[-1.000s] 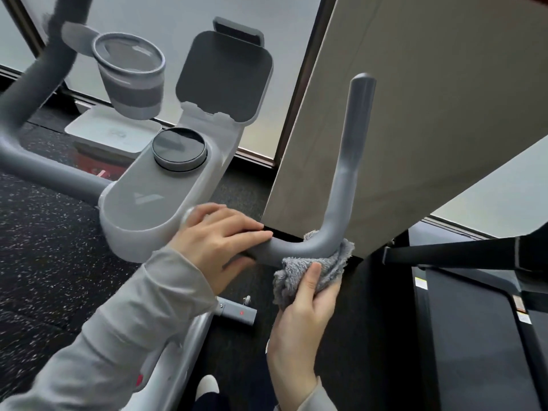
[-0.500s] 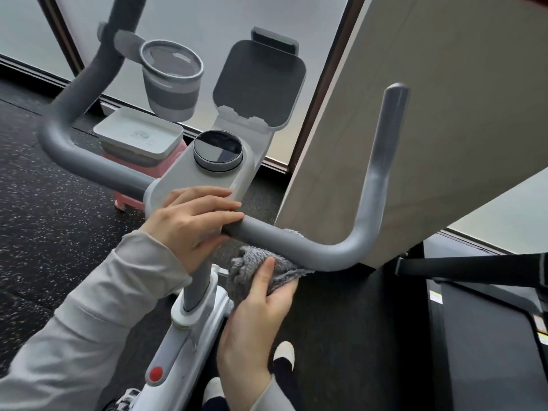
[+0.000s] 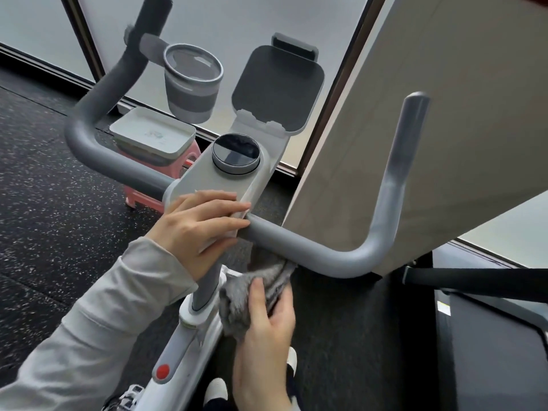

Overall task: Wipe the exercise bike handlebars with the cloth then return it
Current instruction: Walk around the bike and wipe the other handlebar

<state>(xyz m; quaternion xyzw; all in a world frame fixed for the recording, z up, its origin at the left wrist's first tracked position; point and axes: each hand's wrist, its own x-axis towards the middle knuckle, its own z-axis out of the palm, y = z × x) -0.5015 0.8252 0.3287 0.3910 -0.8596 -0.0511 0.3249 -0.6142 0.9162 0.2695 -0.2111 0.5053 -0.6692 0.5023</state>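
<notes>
Mid-wipe on the right side of the handlebar [image 3: 311, 247]. My right hand [image 3: 264, 330] has its grip closed on the cloth [image 3: 237, 301], thumb pressed on the near face, fingers mostly hidden behind. The cloth's top edge touches the underside of the horizontal bar just right of the console [image 3: 225, 185], and the rest hangs bunched below, beside the stem [image 3: 207, 280]. My left hand [image 3: 195, 229] lies flat over the near edge of the console where the bar joins it; its grip is loose, fingers extended, holding nothing, just bracing.

To do this step well, I judge: wrap the cloth round the bar so top and underside both get covered, not only the bottom. Keep the left hand steady on the console so the frame doesn't wobble. Run the cloth along the bend and up the upright end at the far right, then do the left bar [image 3: 98, 114] too; it looks untouched by the cloth now. Mind the cup holder [image 3: 192, 84] on that side.

Cloth: grey, fluffy pile, soft, crumpled into a wad, slightly blurred. Bars: matte grey foam-like cover, no obvious dirt that I can make out. Return spot for the cloth is not in view.
</notes>
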